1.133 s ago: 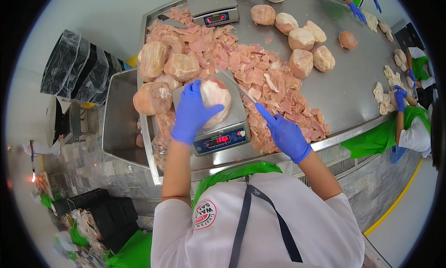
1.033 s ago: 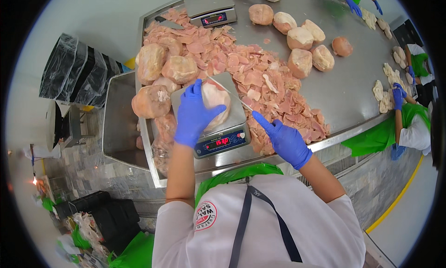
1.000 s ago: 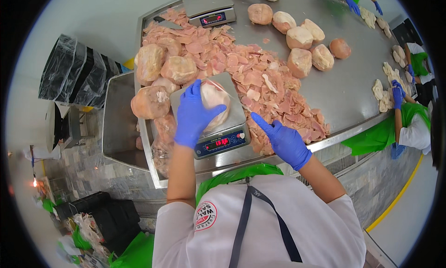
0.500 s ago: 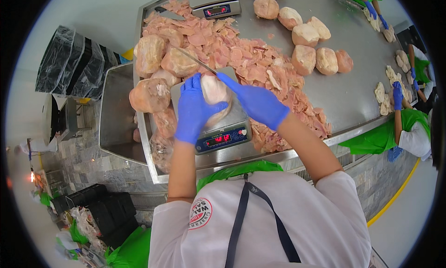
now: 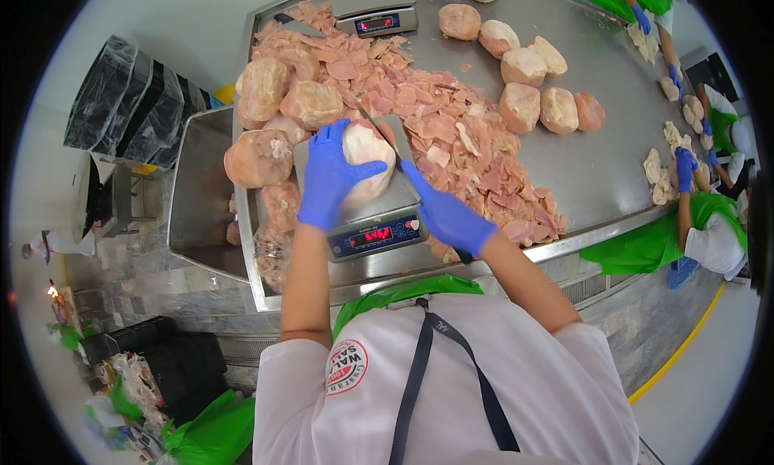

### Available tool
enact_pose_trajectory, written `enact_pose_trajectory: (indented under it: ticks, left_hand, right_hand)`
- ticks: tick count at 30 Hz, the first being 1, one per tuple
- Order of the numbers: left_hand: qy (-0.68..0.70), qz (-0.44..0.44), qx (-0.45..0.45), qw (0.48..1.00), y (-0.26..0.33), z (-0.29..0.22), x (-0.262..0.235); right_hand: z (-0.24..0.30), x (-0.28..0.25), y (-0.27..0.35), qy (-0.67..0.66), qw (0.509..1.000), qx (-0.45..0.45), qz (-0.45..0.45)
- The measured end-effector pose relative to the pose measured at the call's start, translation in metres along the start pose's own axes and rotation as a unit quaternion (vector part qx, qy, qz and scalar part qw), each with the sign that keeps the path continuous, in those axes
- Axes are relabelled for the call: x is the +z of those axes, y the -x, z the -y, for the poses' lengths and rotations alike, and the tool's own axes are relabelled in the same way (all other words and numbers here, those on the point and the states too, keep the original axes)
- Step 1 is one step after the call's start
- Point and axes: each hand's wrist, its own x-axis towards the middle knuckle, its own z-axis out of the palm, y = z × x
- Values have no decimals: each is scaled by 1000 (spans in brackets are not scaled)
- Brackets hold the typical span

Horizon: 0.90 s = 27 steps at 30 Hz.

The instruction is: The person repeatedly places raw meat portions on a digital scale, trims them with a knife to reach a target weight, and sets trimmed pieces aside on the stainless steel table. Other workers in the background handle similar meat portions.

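A round, pale lump of meat (image 5: 367,160) rests on the steel plate of a digital scale (image 5: 343,246) with a lit red display. Along its left side lies my blue-gloved left hand (image 5: 329,179), thumb curved over the near part, holding it. My blue-gloved right hand (image 5: 451,216) is closed round the handle of a long knife (image 5: 376,127). The blade slants up and left along the lump's right edge; whether it cuts in, I cannot tell. The handle is mostly hidden by the glove. Thin pink meat trimmings (image 5: 451,130) spread beside and behind the scale.
More large meat lumps (image 5: 260,158) crowd the scale's left; several others (image 5: 522,108) stand at the far right. Behind are a second scale (image 5: 376,21) and another knife (image 5: 298,25). A steel bin (image 5: 193,175) adjoins the steel table (image 5: 597,170). Co-workers' gloved hands (image 5: 685,168) work at right.
My right hand and the knife have moved down and slightly right, with the blade now steeper beside the lump. My left hand stays on the lump, which shows more of its top.
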Motion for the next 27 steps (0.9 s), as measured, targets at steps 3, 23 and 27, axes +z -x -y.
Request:
enact_pose_trajectory:
  ticks: [3, 23, 27]
  left_hand:
    - [49, 58, -2, 997, -8, 7, -7]
    - [-129, -15, -21, 991, 7, -29, -4]
    - [-123, -17, -2, 992, 5, -25, -4]
  right_hand:
    - [-4, -7, -43, 10, 1000, 2, -15]
    - [30, -31, -5, 262, 964, -22, -46]
    - [38, -32, -63, 147, 985, -76, -52]
